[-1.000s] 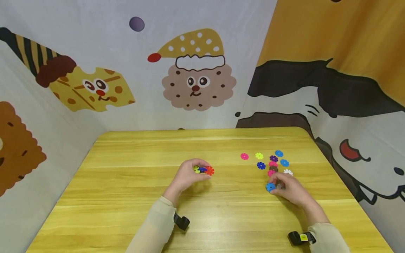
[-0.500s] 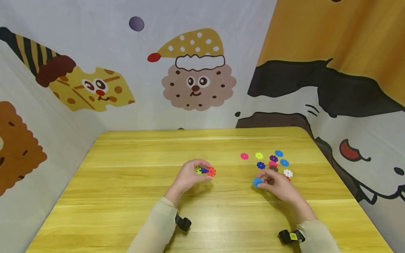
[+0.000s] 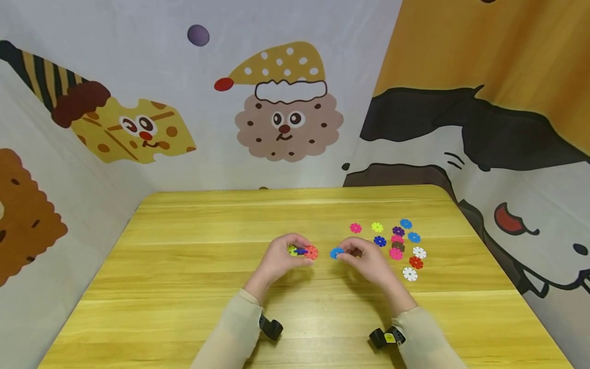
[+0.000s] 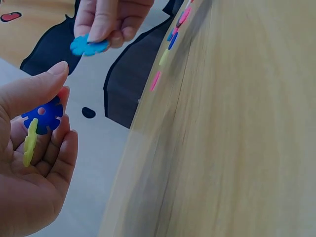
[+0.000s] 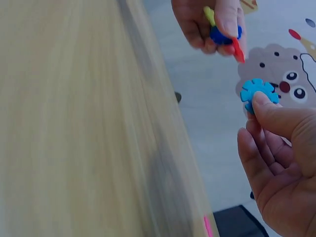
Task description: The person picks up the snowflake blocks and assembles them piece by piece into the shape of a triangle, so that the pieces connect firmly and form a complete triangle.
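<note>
My left hand [image 3: 281, 259] pinches a small cluster of joined snowflake discs [image 3: 302, 251], yellow-green, dark blue and red, just above the wooden table [image 3: 193, 266]. The left wrist view shows the blue disc [image 4: 43, 114] and yellow-green disc [image 4: 29, 142] between thumb and fingers. My right hand [image 3: 364, 261] pinches a single light blue disc [image 3: 336, 252] a short way right of the cluster, not touching it. In the right wrist view that light blue disc [image 5: 258, 93] sits at my thumb tip, with the cluster [image 5: 224, 30] beyond.
Several loose discs [image 3: 397, 241] in pink, yellow-green, purple, blue, brown, white and red lie on the table to the right of my hands. Cartoon-printed fabric walls [image 3: 286, 102] enclose the table at the back and both sides.
My right hand has carried the light blue disc leftward from the pile of loose discs to a spot close beside the cluster. My left hand has stayed almost still.
</note>
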{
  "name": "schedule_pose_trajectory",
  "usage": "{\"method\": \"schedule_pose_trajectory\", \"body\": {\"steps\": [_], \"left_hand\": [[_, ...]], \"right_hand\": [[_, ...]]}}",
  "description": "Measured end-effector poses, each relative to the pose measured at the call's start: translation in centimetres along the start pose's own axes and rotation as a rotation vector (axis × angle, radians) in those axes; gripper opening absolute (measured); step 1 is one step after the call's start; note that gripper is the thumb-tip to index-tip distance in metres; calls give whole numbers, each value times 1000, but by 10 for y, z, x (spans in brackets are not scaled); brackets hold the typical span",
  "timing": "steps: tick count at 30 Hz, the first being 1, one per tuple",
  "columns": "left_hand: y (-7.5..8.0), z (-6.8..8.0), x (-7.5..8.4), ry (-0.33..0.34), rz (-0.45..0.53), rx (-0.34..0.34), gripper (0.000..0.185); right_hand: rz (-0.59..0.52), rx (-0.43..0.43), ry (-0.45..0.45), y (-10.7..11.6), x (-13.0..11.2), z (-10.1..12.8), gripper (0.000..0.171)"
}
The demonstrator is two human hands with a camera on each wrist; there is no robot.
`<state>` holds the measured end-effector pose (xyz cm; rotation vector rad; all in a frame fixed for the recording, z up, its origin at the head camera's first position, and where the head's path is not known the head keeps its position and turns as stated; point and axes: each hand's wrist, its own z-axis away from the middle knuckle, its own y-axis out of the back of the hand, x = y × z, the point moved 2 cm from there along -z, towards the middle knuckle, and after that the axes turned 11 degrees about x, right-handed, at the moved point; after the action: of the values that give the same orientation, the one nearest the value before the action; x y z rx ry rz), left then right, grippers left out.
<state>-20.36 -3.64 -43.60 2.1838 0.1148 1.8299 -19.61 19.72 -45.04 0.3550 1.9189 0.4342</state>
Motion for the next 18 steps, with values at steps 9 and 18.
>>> {"method": "schedule_pose_trajectory", "body": {"steps": [9,18], "left_hand": [[-1,-1,-7,-34,-8,11,31],[-2,-4,-14,-21,13,30,29]], "right_hand": [[-3,24,-22,-21,-13,-8,5],[-51,59,0,-27,-18,-10,10]]}}
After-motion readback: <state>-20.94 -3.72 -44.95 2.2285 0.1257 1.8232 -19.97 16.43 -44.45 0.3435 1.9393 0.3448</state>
